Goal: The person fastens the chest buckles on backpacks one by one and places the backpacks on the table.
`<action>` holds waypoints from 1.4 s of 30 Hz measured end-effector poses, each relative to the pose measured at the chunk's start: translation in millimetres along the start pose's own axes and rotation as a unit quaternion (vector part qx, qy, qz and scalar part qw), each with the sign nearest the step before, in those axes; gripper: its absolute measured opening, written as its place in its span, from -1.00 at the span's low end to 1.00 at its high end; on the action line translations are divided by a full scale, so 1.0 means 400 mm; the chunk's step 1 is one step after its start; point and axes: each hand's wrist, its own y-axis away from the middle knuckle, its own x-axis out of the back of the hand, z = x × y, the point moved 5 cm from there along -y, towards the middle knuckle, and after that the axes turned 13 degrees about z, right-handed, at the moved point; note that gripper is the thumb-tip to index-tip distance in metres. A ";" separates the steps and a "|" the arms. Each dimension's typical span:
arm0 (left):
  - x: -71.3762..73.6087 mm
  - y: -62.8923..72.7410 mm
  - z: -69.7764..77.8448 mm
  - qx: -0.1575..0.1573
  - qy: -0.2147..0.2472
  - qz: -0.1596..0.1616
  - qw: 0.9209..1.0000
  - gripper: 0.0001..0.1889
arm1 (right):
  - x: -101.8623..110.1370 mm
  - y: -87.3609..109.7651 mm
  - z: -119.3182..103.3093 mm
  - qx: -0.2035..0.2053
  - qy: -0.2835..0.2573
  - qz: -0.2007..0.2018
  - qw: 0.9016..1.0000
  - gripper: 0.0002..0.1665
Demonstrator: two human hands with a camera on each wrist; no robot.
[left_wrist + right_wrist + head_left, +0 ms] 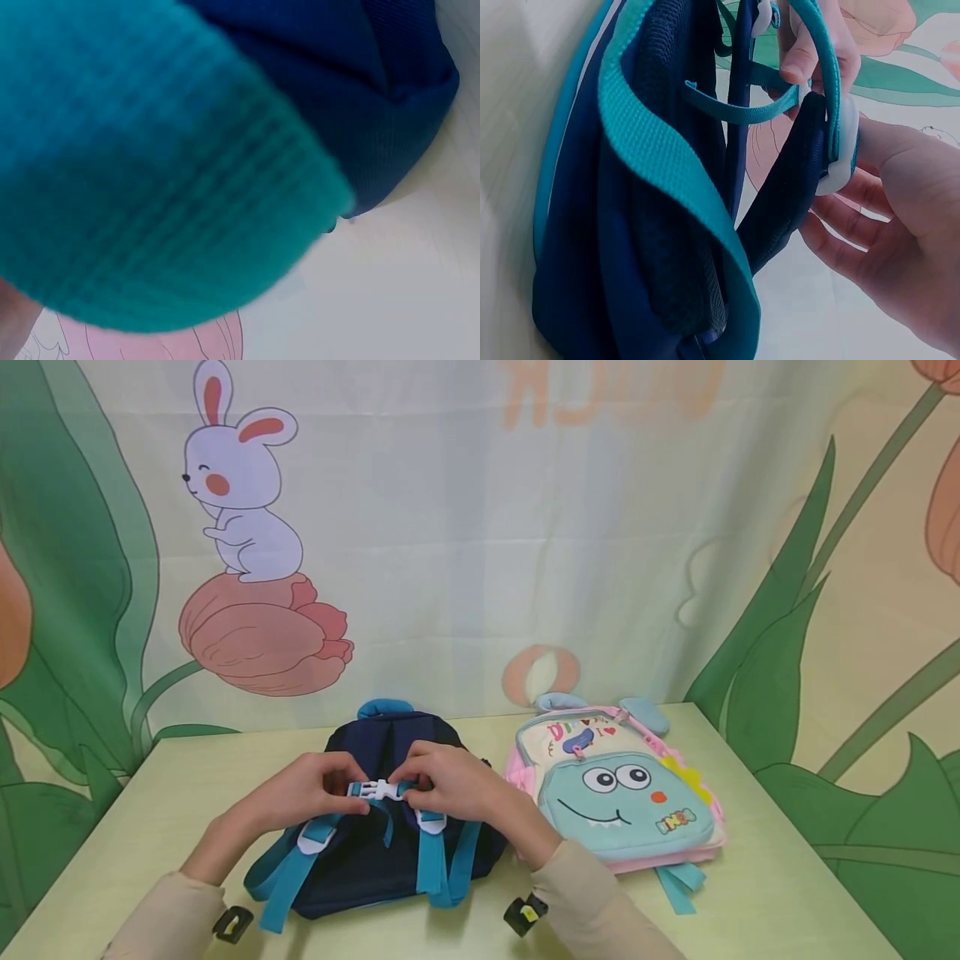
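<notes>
A navy backpack (375, 868) with teal straps lies on the table, its shoulder-strap side up. Over it, both hands pinch a white side-release buckle (381, 790) on the teal chest strap. My left hand (315, 787) grips the pronged half between thumb and fingers; my right hand (457, 783) pinches the other half. The halves meet end to end, and whether they are latched I cannot tell. In the right wrist view the right hand (907, 202) is beside a white strap adjuster (844, 150). A blurred teal strap (150, 180) fills much of the left wrist view.
A second backpack (630, 810), pink and light blue with a cartoon face, lies to the right on the pale table (780, 893). Behind the table hangs a printed curtain (450, 543) with a rabbit and flowers.
</notes>
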 end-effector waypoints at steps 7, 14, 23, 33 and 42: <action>0.000 -0.003 0.012 -0.016 -0.014 0.000 1.000 -0.65 | -0.011 -0.001 -0.007 0.003 -0.001 -0.002 1.000 -0.71; 0.000 -0.002 0.009 -0.001 -0.017 0.018 1.000 -0.60 | -0.018 -0.004 -0.007 0.007 -0.017 0.005 1.000 -0.71; -0.007 0.001 0.005 0.026 -0.005 0.019 0.999 -0.60 | -0.035 -0.007 -0.015 0.031 -0.023 0.024 0.999 -0.74; -0.033 0.005 -0.005 0.034 -0.004 -0.013 0.999 -0.63 | -0.062 -0.001 -0.011 0.017 -0.041 0.021 0.999 -0.77; -0.049 0.012 -0.021 0.037 -0.013 -0.038 0.999 -0.60 | -0.092 0.007 0.002 0.008 -0.064 0.006 0.998 -0.79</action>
